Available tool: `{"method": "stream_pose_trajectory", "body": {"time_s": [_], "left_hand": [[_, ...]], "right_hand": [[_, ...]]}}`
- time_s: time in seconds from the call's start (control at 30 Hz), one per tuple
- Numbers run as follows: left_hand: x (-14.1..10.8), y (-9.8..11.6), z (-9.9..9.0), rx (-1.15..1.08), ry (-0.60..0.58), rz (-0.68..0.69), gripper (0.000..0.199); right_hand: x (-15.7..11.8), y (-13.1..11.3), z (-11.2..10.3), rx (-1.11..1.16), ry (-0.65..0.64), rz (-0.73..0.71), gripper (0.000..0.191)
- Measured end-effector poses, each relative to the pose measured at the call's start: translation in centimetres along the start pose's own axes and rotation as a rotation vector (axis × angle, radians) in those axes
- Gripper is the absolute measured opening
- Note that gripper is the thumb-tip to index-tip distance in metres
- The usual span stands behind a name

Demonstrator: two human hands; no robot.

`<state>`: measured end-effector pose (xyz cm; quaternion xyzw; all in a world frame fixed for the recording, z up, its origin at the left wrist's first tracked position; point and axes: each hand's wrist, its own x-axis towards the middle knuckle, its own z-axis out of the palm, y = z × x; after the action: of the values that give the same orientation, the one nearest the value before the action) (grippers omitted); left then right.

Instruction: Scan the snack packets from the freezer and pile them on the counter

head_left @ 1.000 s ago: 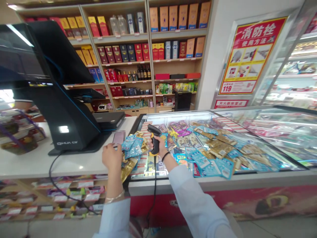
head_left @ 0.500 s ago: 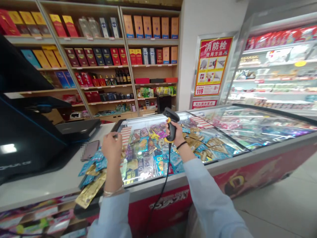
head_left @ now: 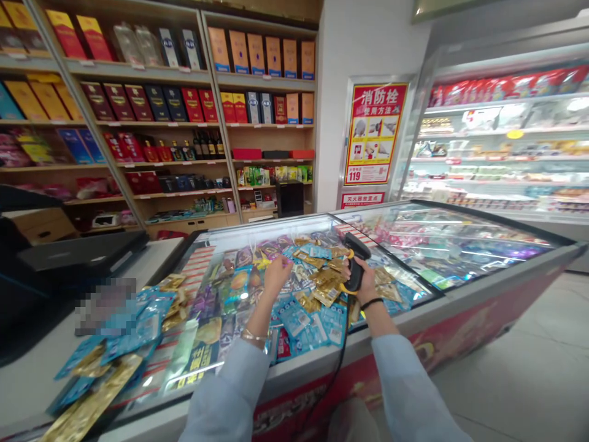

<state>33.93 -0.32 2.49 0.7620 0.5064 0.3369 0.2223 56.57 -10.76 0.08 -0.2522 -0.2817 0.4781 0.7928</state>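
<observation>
My right hand (head_left: 363,279) is wrapped round the handle of a black and yellow handheld scanner (head_left: 355,264), its cable hanging down over the freezer's front edge. Over the heap of blue packets (head_left: 306,322) and gold packets (head_left: 327,285) on the glass lid is my left hand (head_left: 277,273), its fingers drawn together; whatever they may hold is hidden. A second pile of blue packets (head_left: 138,328) and gold packets (head_left: 92,402) lies at the left, across the counter edge and the glass.
The chest freezer (head_left: 460,296) stretches to the right. A black device (head_left: 87,252) stands on the white counter (head_left: 27,383) at the left. Behind are wooden shelves (head_left: 161,127) of boxes, a red fire-hydrant poster (head_left: 376,134) and a lit refrigerated display (head_left: 506,110).
The view has turned left and down. My left hand has moved right from beside the left pile to the heap on the glass. The scanner, still in my right hand, has shifted right.
</observation>
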Motion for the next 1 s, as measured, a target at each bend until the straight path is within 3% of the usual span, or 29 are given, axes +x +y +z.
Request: {"method": "stream_pose_trajectory", "body": {"time_s": [0.2, 0.37, 0.5, 0.6, 0.73, 0.87, 1.0], "left_hand": [[1.0, -1.0, 4.4, -0.344, -0.218, -0.067, 0.026], [1.2, -1.2, 5.7, -0.586, -0.352, -0.156, 0.034], [1.5, -1.2, 6.2, -0.657, -0.355, -0.203, 0.034], [1.5, -1.3, 6.3, -0.711, -0.310, -0.237, 0.036], [1.8, -2.3, 5.8, -0.755, -0.113, -0.311, 0.035], [2.4, -3.6, 4.9, -0.659, 0.078, -0.341, 0.037], [2.6, -4.2, 4.6, -0.438, 0.160, -0.275, 0.047]], "right_hand": [[0.2, 0.1, -1.9, 0.047, 0.071, -0.026, 0.020], [0.1, 0.0, -2.0, 0.037, 0.077, -0.036, 0.021], [0.1, 0.0, -1.9, 0.016, 0.068, -0.040, 0.020], [0.1, 0.0, -1.9, 0.017, 0.061, -0.044, 0.020], [0.0, -0.2, -2.1, 0.015, 0.044, -0.031, 0.019], [-0.2, -0.6, -2.3, 0.033, 0.019, -0.046, 0.019], [-0.3, -0.7, -2.3, 0.050, 0.019, -0.054, 0.020]]}}
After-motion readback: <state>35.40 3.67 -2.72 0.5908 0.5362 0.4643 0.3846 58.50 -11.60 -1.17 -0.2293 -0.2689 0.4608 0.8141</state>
